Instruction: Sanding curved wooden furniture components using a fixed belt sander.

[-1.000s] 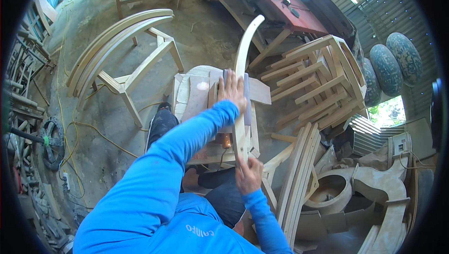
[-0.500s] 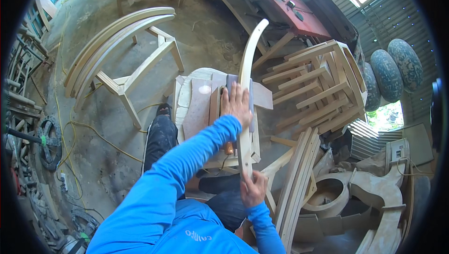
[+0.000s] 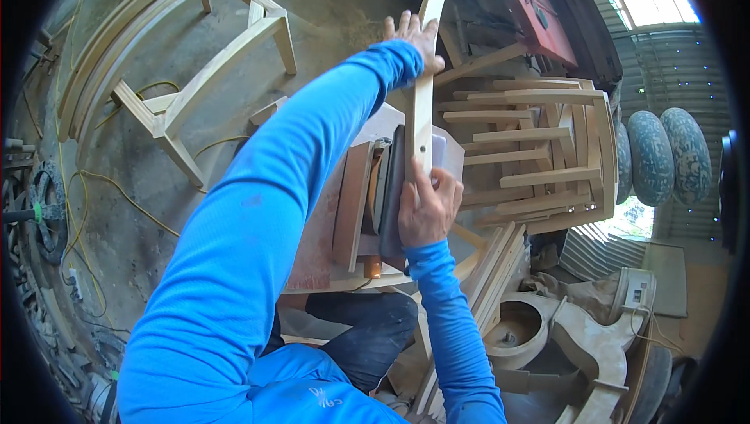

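Note:
A long curved piece of pale wood (image 3: 422, 115) lies across the dark belt of what looks like a belt sander (image 3: 393, 190) with an orange handle. My left hand (image 3: 414, 40) is wrapped over the far part of the wood, fingers on its left side and thumb on its right. At the near end, by a small dark hole, my right hand (image 3: 433, 204) grips it, thumb and fingers around the tip. The wood's far end curves to the right beyond my left hand. Wooden boards (image 3: 353, 197) stand along the sander's left side.
Far left stands a wooden frame (image 3: 226, 73) with curved rails. Stacked wooden frames (image 3: 539, 143) rise at right, beyond long slats (image 3: 500, 268). A red tabletop (image 3: 539, 14) is at the far right. A yellow cord (image 3: 125, 194) crosses the floor; a carved wooden part (image 3: 598, 346) lies near right.
The curved wood has slid away from me along the sander, its near end now beside the belt. Both hands moved forward with it, and the view has shifted.

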Demonstrator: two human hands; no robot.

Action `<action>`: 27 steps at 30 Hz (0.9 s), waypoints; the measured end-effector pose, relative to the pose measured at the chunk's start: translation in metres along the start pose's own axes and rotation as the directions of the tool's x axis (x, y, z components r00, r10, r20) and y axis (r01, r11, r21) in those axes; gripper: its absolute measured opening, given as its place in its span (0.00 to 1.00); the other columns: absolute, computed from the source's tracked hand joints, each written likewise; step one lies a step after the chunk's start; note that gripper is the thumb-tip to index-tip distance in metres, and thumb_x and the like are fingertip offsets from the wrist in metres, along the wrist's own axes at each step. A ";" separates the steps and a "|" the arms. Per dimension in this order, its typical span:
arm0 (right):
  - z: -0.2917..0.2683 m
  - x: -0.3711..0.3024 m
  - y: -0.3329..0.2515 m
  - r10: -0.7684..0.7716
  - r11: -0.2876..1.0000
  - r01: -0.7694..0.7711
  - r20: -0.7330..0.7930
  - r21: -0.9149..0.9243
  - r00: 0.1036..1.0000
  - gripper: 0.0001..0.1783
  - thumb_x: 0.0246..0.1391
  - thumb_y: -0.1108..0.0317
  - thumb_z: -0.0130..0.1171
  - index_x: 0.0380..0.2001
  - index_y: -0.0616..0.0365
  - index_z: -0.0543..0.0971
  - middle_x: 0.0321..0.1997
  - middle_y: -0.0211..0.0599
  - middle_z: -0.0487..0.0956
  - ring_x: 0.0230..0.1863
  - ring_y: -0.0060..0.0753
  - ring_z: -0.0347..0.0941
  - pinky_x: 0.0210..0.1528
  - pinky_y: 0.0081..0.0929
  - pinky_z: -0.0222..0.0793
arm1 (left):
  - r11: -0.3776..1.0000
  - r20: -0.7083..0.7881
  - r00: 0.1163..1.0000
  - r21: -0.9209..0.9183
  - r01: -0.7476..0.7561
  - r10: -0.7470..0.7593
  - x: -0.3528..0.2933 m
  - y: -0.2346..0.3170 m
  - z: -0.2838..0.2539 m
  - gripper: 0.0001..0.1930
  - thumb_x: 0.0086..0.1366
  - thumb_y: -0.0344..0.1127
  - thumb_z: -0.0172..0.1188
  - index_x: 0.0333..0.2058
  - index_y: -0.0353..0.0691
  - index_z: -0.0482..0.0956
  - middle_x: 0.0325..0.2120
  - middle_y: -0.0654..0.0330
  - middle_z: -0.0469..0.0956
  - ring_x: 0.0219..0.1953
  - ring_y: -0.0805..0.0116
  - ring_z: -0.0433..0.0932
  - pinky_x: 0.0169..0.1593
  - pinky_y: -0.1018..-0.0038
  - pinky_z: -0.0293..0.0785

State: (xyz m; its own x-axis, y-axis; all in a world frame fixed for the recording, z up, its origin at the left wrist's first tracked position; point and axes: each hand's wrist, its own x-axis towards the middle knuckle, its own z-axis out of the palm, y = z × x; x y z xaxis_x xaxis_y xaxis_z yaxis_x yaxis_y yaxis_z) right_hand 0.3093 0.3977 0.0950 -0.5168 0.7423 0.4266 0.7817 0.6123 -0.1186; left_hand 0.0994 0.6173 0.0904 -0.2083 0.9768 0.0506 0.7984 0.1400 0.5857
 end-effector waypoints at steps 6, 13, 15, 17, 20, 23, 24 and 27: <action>0.027 0.054 0.010 -0.007 0.999 0.007 -0.015 -0.039 1.000 0.27 0.53 0.69 0.63 0.60 0.44 0.81 0.46 0.43 0.72 0.49 0.48 0.68 0.55 0.45 0.64 | 0.999 0.004 1.000 -0.047 0.010 -0.010 0.059 -0.009 -0.006 0.47 0.61 0.54 0.61 0.76 0.50 0.53 0.74 0.42 0.53 0.78 0.44 0.47 0.77 0.52 0.47; 0.018 0.037 0.008 -0.005 0.999 0.007 0.029 -0.041 1.000 0.30 0.53 0.69 0.63 0.63 0.43 0.79 0.48 0.43 0.71 0.51 0.48 0.67 0.55 0.45 0.63 | 0.996 -0.038 0.999 -0.090 -0.007 0.003 0.043 -0.014 0.009 0.45 0.60 0.52 0.61 0.75 0.48 0.56 0.72 0.36 0.53 0.76 0.39 0.49 0.76 0.55 0.51; 0.009 0.016 0.005 -0.009 0.999 0.010 0.043 -0.031 0.999 0.32 0.53 0.70 0.63 0.63 0.43 0.78 0.49 0.44 0.71 0.51 0.49 0.67 0.54 0.45 0.63 | 0.994 -0.034 0.999 -0.102 -0.027 0.024 0.023 -0.010 0.013 0.46 0.60 0.51 0.60 0.75 0.48 0.55 0.73 0.35 0.52 0.76 0.37 0.49 0.76 0.54 0.50; -0.006 -0.011 0.004 0.016 0.999 -0.014 0.046 -0.033 0.999 0.32 0.52 0.71 0.64 0.62 0.43 0.79 0.49 0.44 0.71 0.52 0.49 0.67 0.55 0.45 0.63 | 0.997 -0.070 0.996 -0.064 -0.052 0.048 -0.006 0.002 0.017 0.44 0.61 0.51 0.58 0.75 0.48 0.55 0.73 0.35 0.50 0.77 0.38 0.47 0.77 0.52 0.47; -0.033 -0.059 0.001 0.034 0.999 -0.035 0.052 0.029 0.998 0.32 0.50 0.73 0.64 0.61 0.43 0.79 0.51 0.45 0.71 0.53 0.51 0.68 0.56 0.45 0.64 | 0.998 -0.073 0.996 0.048 -0.040 0.043 -0.066 0.026 0.025 0.41 0.65 0.51 0.53 0.75 0.47 0.54 0.75 0.37 0.46 0.79 0.41 0.41 0.78 0.47 0.40; -0.062 -0.115 -0.006 0.023 0.999 -0.026 0.067 0.039 0.997 0.33 0.50 0.74 0.64 0.62 0.44 0.79 0.53 0.45 0.72 0.53 0.51 0.68 0.57 0.44 0.63 | 0.991 -0.126 0.992 0.132 -0.014 0.030 -0.131 0.043 0.031 0.42 0.64 0.51 0.54 0.75 0.46 0.54 0.76 0.39 0.46 0.79 0.41 0.39 0.78 0.46 0.36; -0.071 -0.137 -0.009 0.024 0.999 -0.027 0.056 0.046 0.998 0.33 0.50 0.74 0.64 0.62 0.44 0.79 0.53 0.45 0.72 0.53 0.51 0.68 0.57 0.44 0.63 | 0.990 -0.126 0.992 0.143 -0.006 0.024 -0.155 0.048 0.036 0.42 0.64 0.51 0.54 0.75 0.46 0.55 0.76 0.39 0.45 0.79 0.41 0.38 0.78 0.46 0.34; -0.095 -0.199 -0.018 0.094 0.990 -0.101 0.075 0.098 0.993 0.39 0.48 0.72 0.66 0.66 0.43 0.74 0.53 0.48 0.73 0.53 0.52 0.70 0.57 0.45 0.65 | 0.986 -0.130 0.992 0.164 0.028 -0.006 -0.224 0.066 0.056 0.43 0.64 0.51 0.53 0.76 0.47 0.54 0.77 0.41 0.43 0.80 0.42 0.34 0.77 0.41 0.28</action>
State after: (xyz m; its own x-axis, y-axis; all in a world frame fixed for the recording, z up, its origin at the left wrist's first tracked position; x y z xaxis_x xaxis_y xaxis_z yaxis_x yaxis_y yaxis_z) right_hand 0.4310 0.2127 0.0974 -0.4656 0.8148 0.3453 0.7918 0.5579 -0.2487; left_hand 0.2308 0.4172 0.0722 -0.2850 0.9465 0.1512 0.8741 0.1919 0.4462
